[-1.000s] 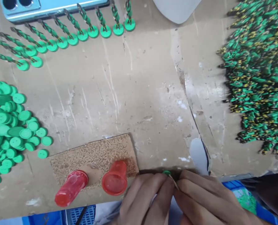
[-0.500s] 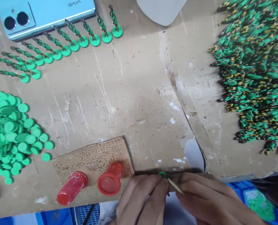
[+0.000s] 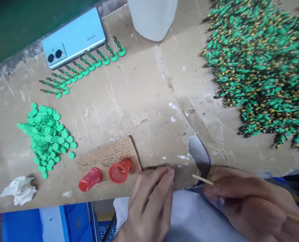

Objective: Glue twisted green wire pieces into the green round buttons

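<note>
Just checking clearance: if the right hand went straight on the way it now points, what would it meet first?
Most likely the left hand. The right hand holds a thin stick that points toward it across a gap; depth is unclear, so the stick might pass over instead.

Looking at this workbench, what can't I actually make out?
Head view:
Left hand: whether it holds anything; its curled fingers hide that.
Wooden stick: its middle, covered by the right hand.
Figure pile: its full extent, cut off by the right edge.
White object: its far end, beyond the top edge.
</note>
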`<action>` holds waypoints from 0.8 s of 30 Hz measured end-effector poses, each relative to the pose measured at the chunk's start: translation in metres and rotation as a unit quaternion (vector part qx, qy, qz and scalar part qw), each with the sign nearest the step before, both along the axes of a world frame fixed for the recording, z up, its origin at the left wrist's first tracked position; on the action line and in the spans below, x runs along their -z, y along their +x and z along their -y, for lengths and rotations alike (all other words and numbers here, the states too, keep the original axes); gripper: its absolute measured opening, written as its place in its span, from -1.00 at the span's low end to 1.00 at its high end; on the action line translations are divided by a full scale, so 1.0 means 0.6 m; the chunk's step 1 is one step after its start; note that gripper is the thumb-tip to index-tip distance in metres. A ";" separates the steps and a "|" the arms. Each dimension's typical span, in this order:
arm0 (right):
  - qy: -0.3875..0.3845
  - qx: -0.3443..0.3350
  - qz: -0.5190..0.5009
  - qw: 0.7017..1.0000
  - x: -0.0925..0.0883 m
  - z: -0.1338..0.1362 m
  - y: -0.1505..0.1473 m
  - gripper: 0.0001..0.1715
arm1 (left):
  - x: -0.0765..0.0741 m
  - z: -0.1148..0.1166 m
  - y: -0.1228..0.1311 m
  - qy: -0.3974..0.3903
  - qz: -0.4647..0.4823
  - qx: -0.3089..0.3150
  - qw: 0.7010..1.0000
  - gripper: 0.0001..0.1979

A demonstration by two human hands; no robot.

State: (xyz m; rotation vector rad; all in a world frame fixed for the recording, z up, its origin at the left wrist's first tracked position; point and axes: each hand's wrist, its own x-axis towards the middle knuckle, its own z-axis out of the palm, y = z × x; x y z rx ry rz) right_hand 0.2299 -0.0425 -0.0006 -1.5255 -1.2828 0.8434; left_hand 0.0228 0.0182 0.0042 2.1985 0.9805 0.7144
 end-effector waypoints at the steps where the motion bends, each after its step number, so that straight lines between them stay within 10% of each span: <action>1: 0.022 -0.004 -0.007 1.000 0.002 -0.002 -0.002 -0.64 | -0.001 0.000 0.002 -0.007 -0.001 0.003 1.000 -0.65; 11: 0.123 0.004 -0.059 0.991 0.025 -0.008 -0.016 -0.65 | -0.008 0.006 0.001 0.031 -0.055 -0.003 0.998 -0.69; 24: 0.058 -0.037 0.037 0.997 -0.001 -0.014 -0.009 -0.82 | -0.003 0.010 0.005 0.009 -0.014 -0.009 1.000 -0.72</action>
